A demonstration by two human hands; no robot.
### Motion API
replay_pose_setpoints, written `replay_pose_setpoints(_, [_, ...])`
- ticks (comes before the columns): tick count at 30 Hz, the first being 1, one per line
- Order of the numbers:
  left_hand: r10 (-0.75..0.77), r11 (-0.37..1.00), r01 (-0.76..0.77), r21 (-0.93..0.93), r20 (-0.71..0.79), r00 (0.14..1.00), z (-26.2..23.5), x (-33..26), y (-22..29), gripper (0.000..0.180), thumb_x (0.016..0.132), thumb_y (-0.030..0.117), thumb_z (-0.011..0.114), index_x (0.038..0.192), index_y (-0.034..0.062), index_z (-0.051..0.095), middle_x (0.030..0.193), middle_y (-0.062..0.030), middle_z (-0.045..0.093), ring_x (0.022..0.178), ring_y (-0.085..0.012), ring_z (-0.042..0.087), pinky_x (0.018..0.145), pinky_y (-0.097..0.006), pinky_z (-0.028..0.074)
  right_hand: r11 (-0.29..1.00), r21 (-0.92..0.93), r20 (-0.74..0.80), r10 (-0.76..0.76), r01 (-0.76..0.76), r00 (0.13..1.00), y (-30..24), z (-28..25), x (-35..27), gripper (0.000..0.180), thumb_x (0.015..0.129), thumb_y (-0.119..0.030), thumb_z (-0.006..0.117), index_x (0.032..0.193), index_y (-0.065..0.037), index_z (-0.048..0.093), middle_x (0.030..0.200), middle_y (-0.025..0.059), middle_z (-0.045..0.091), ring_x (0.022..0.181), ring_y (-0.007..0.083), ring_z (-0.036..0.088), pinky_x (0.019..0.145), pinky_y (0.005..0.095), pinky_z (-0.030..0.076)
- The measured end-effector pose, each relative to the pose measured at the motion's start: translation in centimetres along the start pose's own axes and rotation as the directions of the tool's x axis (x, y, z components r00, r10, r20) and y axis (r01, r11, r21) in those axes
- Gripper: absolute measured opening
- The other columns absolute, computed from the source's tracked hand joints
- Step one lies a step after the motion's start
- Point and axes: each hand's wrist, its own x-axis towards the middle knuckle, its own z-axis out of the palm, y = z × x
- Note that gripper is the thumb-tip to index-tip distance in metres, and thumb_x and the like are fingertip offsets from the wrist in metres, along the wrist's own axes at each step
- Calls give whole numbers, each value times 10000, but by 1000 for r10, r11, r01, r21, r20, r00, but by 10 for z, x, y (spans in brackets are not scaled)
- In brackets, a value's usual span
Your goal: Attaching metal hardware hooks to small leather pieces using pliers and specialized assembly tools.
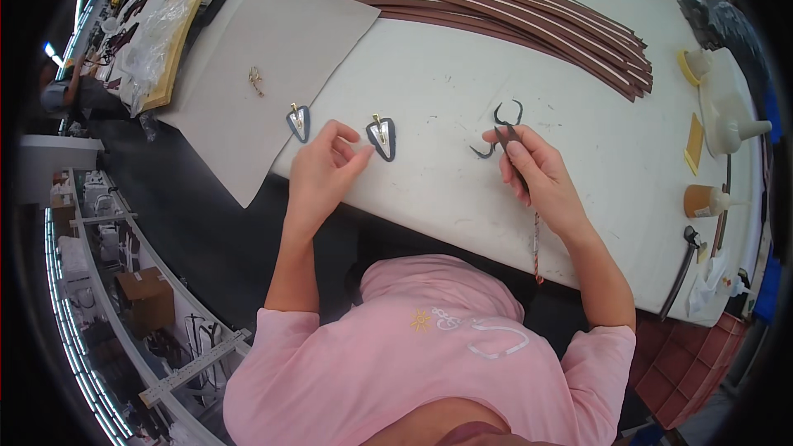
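My right hand [537,169] is closed around a dark metal tool that looks like scissors [509,137]; its black curved handles stick out beyond my fingers, and part of it is hidden in my palm. My left hand [325,165] hovers over the table's near edge, fingers loosely bent, thumb apart, nothing visible in them. Close to its thumb lies a dark blue-grey triangular tag [381,138] with a silver face and gold-coloured top fitting. A matching triangular tag [299,124] lies just left of that hand.
Small gold-coloured pieces [256,81] lie on a grey sheet [239,140]. Long brown strips [479,0] are piled across the far side. Bottles [702,201], a yellow block [694,142] and a dark-handled tool [681,268] stand or lie at right. A twisted cord [537,252] hangs below my right hand.
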Motion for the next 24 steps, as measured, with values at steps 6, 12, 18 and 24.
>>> replay_pose_setpoints(6, [322,885,-373,-278,-211,923,36,8,38,195,903,134,653,1062,20,661,811,-10,653,615,-55,529,569,-209,430,997,15,6,-80,79,997,-10,10,-2,467,1028,-176,402,1493,-170,355,685,-38,485,538,11,382,484,171,316])
replay_pose_setpoints(12, [292,739,-15,-673,300,908,74,29,71,214,919,202,674,1002,5,679,826,-2,663,666,-34,547,571,-202,432,996,26,23,-88,88,996,-12,11,-9,539,1015,-146,412,1533,-166,265,688,-30,486,601,45,384,566,213,332])
replay_pose_setpoints(18, [351,933,-353,-69,-32,936,72,48,72,246,942,210,633,1032,-12,689,884,-115,704,693,-107,600,602,-263,476,998,9,26,55,-55,998,-5,-34,-2,433,1018,-158,413,1450,-137,405,684,-37,484,545,32,383,518,192,331])
replay_pose_setpoints(24, [652,607,-568,556,61,756,103,26,46,814,900,475,633,1428,-83,365,1434,-370,335,1384,-439,308,1135,-508,254,610,-743,-417,-97,-277,904,5,-99,-13,304,994,-174,470,1266,-77,564,862,85,623,750,176,566,704,310,458])
